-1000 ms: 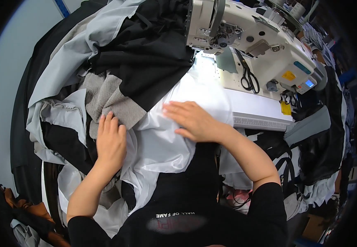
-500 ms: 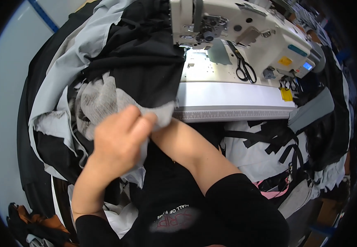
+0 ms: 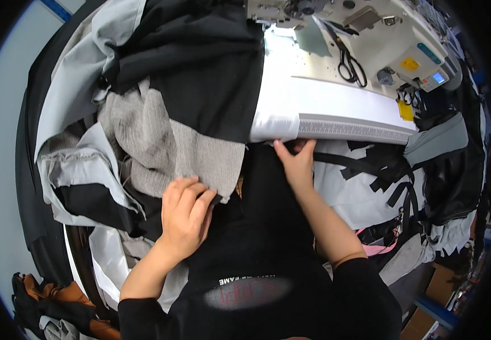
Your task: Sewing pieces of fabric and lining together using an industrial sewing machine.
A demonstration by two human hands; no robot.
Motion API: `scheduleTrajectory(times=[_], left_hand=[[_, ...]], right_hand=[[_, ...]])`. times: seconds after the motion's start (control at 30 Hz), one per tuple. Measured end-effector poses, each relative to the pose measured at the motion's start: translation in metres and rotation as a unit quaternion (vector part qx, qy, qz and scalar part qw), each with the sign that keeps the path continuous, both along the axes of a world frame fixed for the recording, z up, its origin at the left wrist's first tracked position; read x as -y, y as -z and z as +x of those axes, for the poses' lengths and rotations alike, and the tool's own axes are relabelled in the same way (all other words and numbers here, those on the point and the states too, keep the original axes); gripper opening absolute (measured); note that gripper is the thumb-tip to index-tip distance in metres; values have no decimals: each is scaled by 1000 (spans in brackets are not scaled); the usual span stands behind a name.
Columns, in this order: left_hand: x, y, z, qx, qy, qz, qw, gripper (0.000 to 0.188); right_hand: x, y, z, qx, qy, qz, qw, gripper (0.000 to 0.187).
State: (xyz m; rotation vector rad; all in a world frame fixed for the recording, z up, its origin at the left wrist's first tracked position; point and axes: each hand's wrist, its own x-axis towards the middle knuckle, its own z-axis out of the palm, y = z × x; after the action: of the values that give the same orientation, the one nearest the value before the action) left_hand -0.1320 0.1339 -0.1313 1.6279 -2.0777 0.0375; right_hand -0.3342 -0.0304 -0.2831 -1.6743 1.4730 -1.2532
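Note:
A grey knit fabric piece (image 3: pixel 206 156) lies over black cloth (image 3: pixel 217 90) on my left. My left hand (image 3: pixel 188 218) is closed on the near edge of the knit, fingers on top, thumb hidden. My right hand (image 3: pixel 298 167) is at the front edge of the sewing machine table, thumb and forefinger apart, other fingers partly tucked beneath. Its thumb meets the lower edge of a glossy white sheet (image 3: pixel 275 126), which covers the left end of the ruler strip (image 3: pixel 353 128). Whether those fingers grip the sheet is unclear.
The sewing machine (image 3: pixel 404 51) stands at the back right with its lamp lit. Black scissors (image 3: pixel 350 68) lie on its bed. Light grey cloth (image 3: pixel 67 96) is heaped at left. Black straps (image 3: pixel 370 167) and a grey strip (image 3: pixel 441 141) hang at right.
My hands have moved apart, the right from under the grey knit to the table edge. The knit now lies flatter. The white sheet now covers the ruler's left end. The view has shifted.

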Motion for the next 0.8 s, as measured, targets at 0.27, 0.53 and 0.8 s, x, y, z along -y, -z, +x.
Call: scheduleTrajectory(times=[0.27,0.53,0.8], left_hand=[[8,-5,4,-7,16,-73,997,31],[4,2,4,-6,28,-68,997,32],[-2,8,3,6,-45,-49,998,42]], right_hand=[[-42,-44,13,474,-321,450,685,58],[-37,-72,3,445,-214,326,806,39],[-26,-56,-18,324,-111,229,911,23]])
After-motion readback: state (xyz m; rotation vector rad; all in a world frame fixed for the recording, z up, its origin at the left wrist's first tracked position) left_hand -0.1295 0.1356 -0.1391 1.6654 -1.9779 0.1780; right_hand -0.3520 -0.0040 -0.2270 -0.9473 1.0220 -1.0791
